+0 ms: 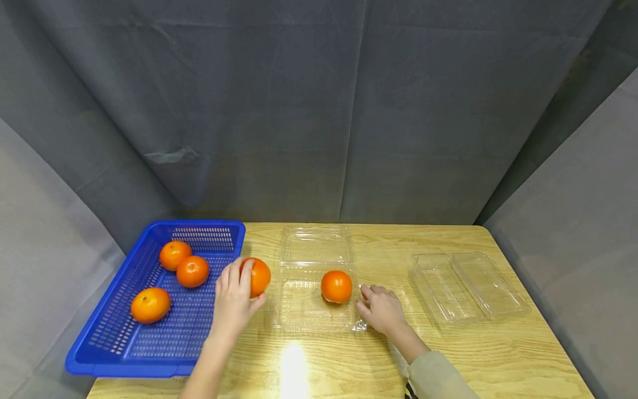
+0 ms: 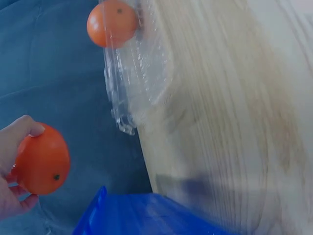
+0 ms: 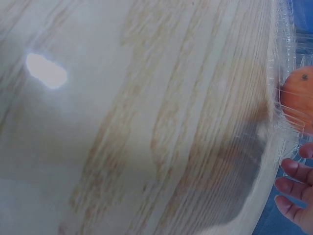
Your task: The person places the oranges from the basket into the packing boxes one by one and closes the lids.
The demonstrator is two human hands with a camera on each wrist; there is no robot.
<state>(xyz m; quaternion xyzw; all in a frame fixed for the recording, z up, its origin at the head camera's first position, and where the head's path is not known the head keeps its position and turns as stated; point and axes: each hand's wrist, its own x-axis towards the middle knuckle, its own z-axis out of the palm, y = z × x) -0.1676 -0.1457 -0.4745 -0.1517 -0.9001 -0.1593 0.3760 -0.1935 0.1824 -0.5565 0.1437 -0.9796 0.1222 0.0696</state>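
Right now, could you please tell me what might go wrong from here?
The held orange, round and smooth in the left grip, could slip and drop. The lone orange in the clear container might roll if nudged, as bare space lies beside it.

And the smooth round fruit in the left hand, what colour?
The fruit is orange with a dark stem spot; best in the left wrist view.

clear container [image 1: 301,305]: plastic, lid open
boxed orange [image 1: 336,286]: round, in base, toward right
held orange [image 1: 259,277]: glossy, left of container
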